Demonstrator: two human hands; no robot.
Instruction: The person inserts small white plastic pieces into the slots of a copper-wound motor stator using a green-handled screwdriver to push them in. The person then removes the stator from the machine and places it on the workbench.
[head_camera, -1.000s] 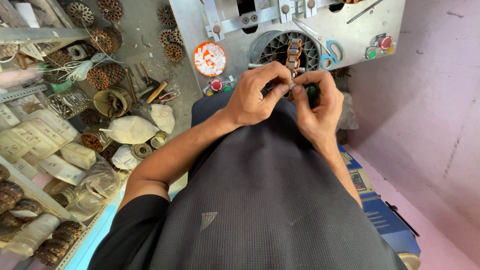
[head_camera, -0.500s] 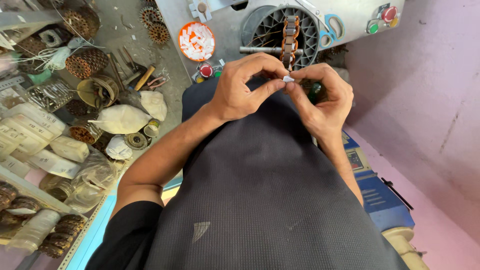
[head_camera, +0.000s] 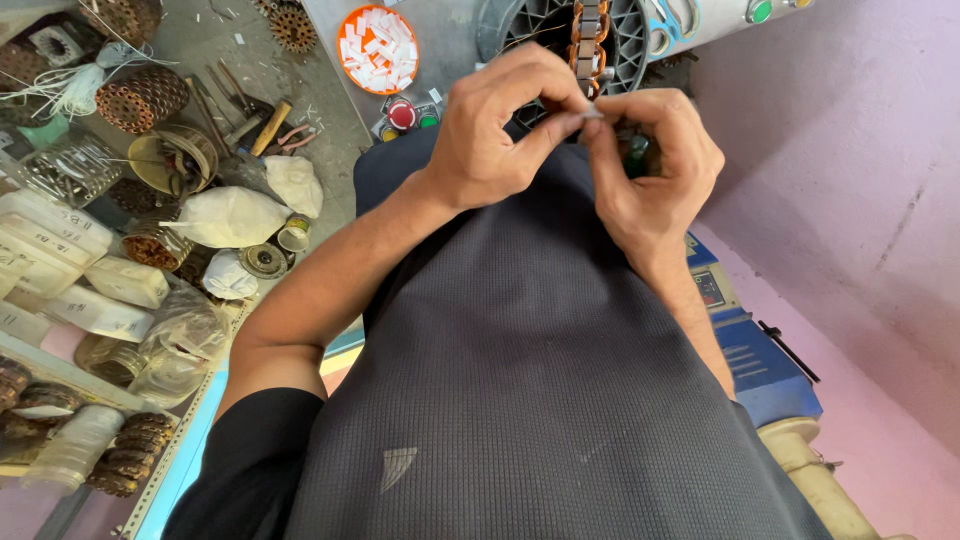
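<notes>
Head view: left hand (head_camera: 490, 135) and right hand (head_camera: 655, 165) meet in front of chest, fingertips touching. Both pinch small grey piece (head_camera: 592, 112) between thumbs and first fingers; other fingers curled in. Piece sits just below round ribbed metal part (head_camera: 625, 45) with copper coils (head_camera: 588, 40). Orange dish (head_camera: 377, 47) of white slips near left hand. White bags (head_camera: 235, 215) and brown coil rings (head_camera: 142, 98) lie on messy table (head_camera: 180, 40), far left.

dark grey waffle-weave shirt (head_camera: 540, 400); round orange dish (head_camera: 377, 48) of white slips; copper-wound grey stator (head_camera: 588, 40); pink wall (head_camera: 860, 180).
</notes>
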